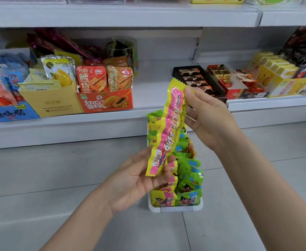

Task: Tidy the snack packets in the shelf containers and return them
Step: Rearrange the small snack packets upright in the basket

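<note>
Right now both hands hold one long yellow and pink snack packet (168, 127) stretched between them, slanting from low on the left up to the right. The left hand (135, 180) pinches its lower end, thumb over the front near the barcode and fingers curled behind. The right hand (208, 116) pinches the upper end between thumb and fingertips, palm turned toward the camera.

Directly below and behind the packet, between the two forearms, a white tray (175, 209) sits on the grey tiled floor (57, 171). It is packed with small packets standing on edge: yellow and pink ones (164, 197) along its left side and green ones (189, 185) along its right.

Beyond the hands runs a white shelf (145, 98). Up and to the left of the left hand stand an orange carton of red packets (106, 100) and a yellow carton (50, 102) beside it. Behind the right hand lies a black box of chocolates (195, 77), with a yellow display box (282, 82) further right.
</note>
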